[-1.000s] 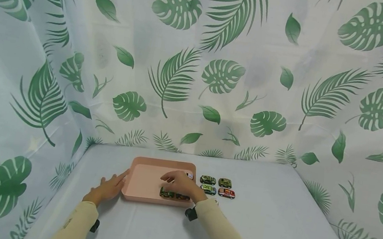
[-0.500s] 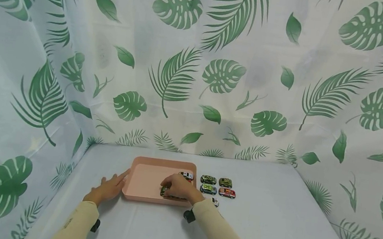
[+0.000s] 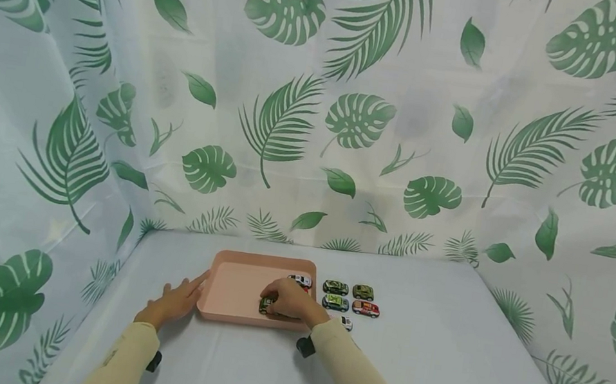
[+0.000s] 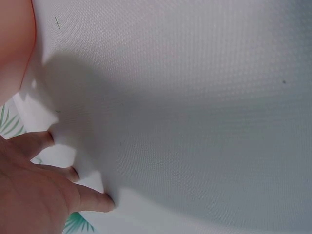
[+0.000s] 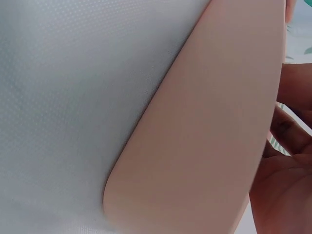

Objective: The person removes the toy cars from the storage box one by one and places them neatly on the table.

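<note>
While the relaxed left hand (image 3: pixel 173 303) steadies the tray (image 3: pixel 229 318), the right hand (image 3: pixel 295 299), apparently pinching a car (image 3: pixel 265 306), should grip lightly.

From well back, the head view faces forward and down over the white cloth-covered table (image 3: pixel 436 371); close in, both wrist views share its pink rectangular plastic tray (image 3: pixel 237 283): right, the near wall; left, seemingly a corner.
</note>
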A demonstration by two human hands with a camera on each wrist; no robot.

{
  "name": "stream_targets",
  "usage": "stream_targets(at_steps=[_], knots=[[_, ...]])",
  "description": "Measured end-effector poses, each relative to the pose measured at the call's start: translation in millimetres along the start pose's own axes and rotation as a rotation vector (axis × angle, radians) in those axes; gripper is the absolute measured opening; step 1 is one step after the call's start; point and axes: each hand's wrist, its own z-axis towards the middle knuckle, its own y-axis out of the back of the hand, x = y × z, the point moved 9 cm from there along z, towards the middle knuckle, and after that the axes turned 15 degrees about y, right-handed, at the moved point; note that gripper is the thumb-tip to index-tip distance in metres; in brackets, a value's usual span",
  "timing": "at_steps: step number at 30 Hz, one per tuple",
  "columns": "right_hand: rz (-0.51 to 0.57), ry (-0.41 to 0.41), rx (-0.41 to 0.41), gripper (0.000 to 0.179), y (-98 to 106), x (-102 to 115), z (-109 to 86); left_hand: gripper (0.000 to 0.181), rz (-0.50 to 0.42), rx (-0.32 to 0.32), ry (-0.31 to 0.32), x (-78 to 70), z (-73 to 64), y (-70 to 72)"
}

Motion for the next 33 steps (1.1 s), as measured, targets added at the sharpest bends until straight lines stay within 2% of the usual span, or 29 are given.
stream_targets(at_steps=[8,18,24,29,33], knots=[[0.035,-0.053,-0.031,0.026,10.7,0.2,-8.8,0.061,0.004,-0.022,-0.006,-11.0,-20.2,5.7],[-0.002,-0.04,-0.07,0.029,27.6,-2.7,-16.2,0.056,0.042,-0.021,-0.006,-31.5,-48.1,17.1],[0.041,-0.057,-0.092,0.03,32.8,-11.4,-22.6,0.057,0.023,-0.022,0.002,-28.9,-49.7,16.9],[0.026,-0.031,-0.101,0.03,41.2,-12.2,-28.4,0.058,0.005,-0.02,0.002,-26.1,-47.0,16.0],[0.027,-0.05,-0.109,0.031,48.8,-14.1,-34.6,0.058,0.015,-0.02,0.008,-26.5,-45.3,15.5]])
